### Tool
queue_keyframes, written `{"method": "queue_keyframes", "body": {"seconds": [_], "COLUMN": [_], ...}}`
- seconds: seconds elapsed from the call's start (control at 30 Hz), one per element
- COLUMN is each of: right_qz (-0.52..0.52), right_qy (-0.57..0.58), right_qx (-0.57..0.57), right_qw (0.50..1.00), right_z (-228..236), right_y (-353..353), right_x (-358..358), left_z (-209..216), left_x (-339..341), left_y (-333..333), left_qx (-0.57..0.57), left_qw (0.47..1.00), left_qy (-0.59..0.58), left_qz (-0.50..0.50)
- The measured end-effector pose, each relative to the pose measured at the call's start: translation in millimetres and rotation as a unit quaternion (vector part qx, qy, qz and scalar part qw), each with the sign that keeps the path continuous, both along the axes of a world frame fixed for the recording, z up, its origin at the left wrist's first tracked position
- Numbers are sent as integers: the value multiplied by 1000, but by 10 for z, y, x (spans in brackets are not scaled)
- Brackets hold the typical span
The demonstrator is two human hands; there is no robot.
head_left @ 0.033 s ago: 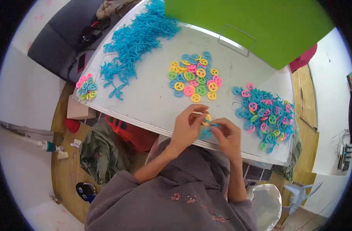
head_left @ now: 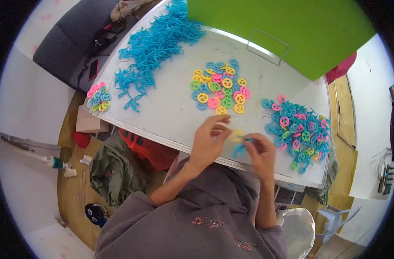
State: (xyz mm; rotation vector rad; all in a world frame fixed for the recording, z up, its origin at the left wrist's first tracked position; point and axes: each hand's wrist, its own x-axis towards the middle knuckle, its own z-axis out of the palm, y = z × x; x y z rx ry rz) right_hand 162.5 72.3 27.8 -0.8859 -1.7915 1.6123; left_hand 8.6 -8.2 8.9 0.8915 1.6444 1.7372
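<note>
Left hand (head_left: 211,140): fingers parted, now slightly off the wheel.
Right hand (head_left: 261,153): thumb and fingers pinching blue tie (head_left: 239,150).
Yellow wheel (head_left: 237,135): 1, blurred, between hands; shifted rightward, seemingly carried by right hand alone.

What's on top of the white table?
The white table holds a blue pile at left, loose rings mid-table, a mixed pile of rings and blue pieces at right, and a ring cluster at the left corner. Whatever lies under these or behind the green panel is covered.
</note>
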Motion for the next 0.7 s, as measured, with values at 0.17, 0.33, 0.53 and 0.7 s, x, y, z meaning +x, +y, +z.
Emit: {"method": "queue_keyframes", "body": {"seconds": [0.17,0.33,0.53,0.7], "right_qz": [-235,-214,-130,-112], "right_qy": [-22,-26,130,101], "right_qx": [212,180,42,-39], "right_qw": [948,960,982,988], "right_z": [185,27,-144,-82], "right_y": [617,881,587,433], "right_x": [676,728,180,-14], "left_z": [-79,22,5,-117], "left_x": [-931,-1112,-468,-435], "left_y": [-271,-427,252,407], "left_qx": [-84,-128,-25,-77], "left_qw": [840,909,909,869], "left_qy": [457,302,416,488], "left_qz": [281,255,23,-27]}}
